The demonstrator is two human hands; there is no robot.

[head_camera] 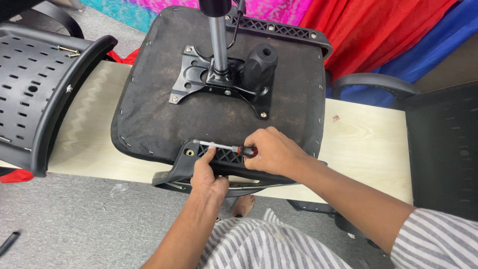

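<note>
Two hands are busy at the near edge of an upturned office chair seat (219,119), which lies underside-up on a pale wooden surface (368,149). The right hand (273,151) is wrapped tight round a screwdriver (225,147), red-and-black handle buried in the fist, metal shaft lying nearly flat and pointing left toward a bolt hole in the black plastic armrest bracket (199,162). The left hand (209,177) is closed on that bracket from below, thumb up against its latticed face, pinning it to the seat rim. That bracket looks stiff and light, easy to steady one-handed by its edge; the seat itself, padded, fabric-skinned and carrying a steel plate (219,82) and gas column (218,37), is likely heavy and awkward, best gripped at its rim. The slim screwdriver shaft could slip off the screw if held at a slant. To the left rests a perforated black chair back (35,89); a dark armrest (373,82) sits far right. Beyond, bright red, blue and pink cloths (388,30) hang over a grey floor (74,219).
</note>
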